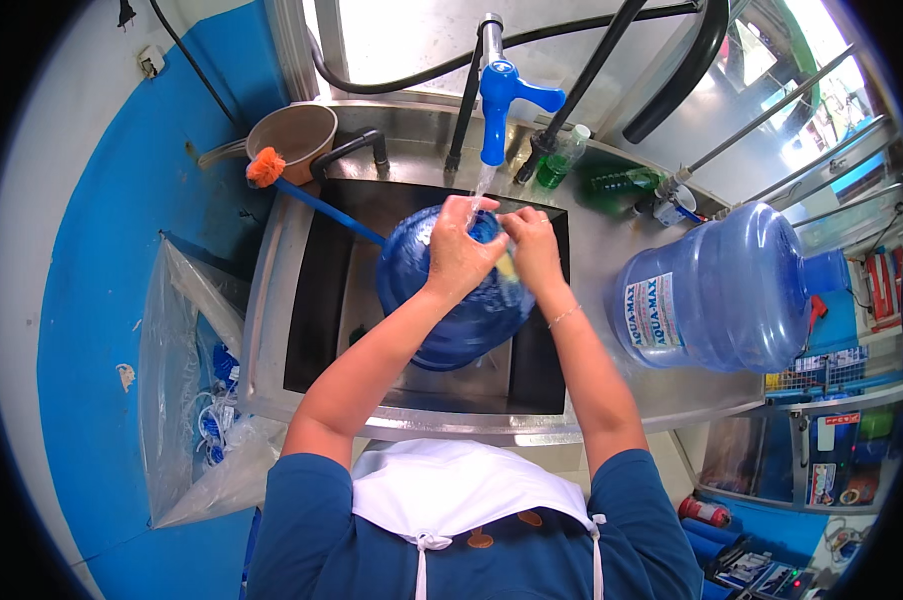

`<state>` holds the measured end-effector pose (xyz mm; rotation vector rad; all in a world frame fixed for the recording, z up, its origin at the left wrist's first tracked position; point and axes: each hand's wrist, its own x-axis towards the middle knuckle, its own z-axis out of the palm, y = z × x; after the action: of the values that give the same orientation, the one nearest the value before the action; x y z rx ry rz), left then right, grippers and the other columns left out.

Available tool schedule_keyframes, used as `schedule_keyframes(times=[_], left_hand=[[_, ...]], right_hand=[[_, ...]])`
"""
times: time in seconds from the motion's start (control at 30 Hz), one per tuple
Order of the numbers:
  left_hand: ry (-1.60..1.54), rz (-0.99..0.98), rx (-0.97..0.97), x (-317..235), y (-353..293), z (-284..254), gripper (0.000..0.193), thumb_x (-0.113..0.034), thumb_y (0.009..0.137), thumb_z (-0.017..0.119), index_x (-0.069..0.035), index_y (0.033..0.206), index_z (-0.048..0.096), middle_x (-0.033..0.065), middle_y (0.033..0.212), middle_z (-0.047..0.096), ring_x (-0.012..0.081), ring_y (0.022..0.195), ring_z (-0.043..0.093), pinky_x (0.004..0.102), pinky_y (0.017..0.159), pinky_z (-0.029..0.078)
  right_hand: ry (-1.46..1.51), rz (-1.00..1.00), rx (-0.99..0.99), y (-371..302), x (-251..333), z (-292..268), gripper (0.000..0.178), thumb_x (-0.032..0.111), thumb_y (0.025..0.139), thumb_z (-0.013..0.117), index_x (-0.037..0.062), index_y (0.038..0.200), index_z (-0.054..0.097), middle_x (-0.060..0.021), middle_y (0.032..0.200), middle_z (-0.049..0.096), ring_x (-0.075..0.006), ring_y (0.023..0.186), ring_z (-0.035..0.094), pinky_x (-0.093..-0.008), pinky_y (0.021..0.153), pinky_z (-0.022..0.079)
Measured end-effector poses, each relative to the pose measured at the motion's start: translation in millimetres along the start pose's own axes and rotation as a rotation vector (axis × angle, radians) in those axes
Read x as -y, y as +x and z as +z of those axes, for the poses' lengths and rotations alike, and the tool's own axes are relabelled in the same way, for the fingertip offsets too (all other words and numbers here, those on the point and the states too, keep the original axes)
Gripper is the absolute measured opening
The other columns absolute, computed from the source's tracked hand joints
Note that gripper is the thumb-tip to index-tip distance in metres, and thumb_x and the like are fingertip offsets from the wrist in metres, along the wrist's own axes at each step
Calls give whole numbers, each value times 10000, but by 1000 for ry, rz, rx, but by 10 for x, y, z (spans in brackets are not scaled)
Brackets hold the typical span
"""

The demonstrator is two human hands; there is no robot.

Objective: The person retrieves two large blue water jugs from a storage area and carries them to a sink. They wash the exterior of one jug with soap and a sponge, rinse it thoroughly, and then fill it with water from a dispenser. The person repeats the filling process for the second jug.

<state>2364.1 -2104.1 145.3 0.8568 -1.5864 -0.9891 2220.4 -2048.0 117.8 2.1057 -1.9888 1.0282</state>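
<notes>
A blue water jug [442, 330] stands in the sink basin [317, 300], its mouth facing up under a thin stream of water. The blue-handled tap [502, 110] above it is running. My left hand [459, 250] curves its thumb and fingers around the jug's neck. On the other side of the neck, my right hand [535, 245] has its fingers bent in against the rim. A yellowish patch shows on the jug beneath my hands; what it is I cannot make out. My hands partly hide the mouth of the jug.
Another blue water jug [712, 290] lies on its side on the right counter. A brown dipper [297, 140] sits back left, beside an orange-headed, blue-handled brush [322, 207]. Green bottles [562, 160] stand and lie behind the basin. A clear plastic bag [192, 400] hangs left.
</notes>
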Motion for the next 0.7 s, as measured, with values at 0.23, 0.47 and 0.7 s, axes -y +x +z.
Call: schedule_keyframes(times=[0.23, 0.47, 0.7], left_hand=[[158, -21, -145, 167, -30, -24, 438, -85, 651, 823, -20, 1058, 674, 114, 1048, 690, 202, 986, 660, 312, 893, 487], [-97, 16, -69, 166, -157, -170, 555, -91, 670, 809, -35, 1173, 580, 85, 972, 695, 180, 935, 657, 309, 872, 502], [-11, 46, -46, 110, -466, -135, 592, -145, 645, 846, -34, 1141, 543, 126, 1046, 642, 256, 974, 642, 365, 896, 491]], right_hand=[[175, -33, 106, -197, 230, 237, 394, 138, 748, 725, -19, 1076, 576, -205, 1093, 531, -408, 1036, 523, -459, 881, 439], [-100, -19, 0, -380, 513, 257, 278, 134, 745, 682, 26, 981, 585, -182, 1067, 509, -365, 987, 492, -467, 792, 388], [54, 201, -122, -180, 407, 176, 250, -8, 793, 566, 15, 1042, 570, -203, 1016, 528, -386, 908, 506, -443, 805, 424]])
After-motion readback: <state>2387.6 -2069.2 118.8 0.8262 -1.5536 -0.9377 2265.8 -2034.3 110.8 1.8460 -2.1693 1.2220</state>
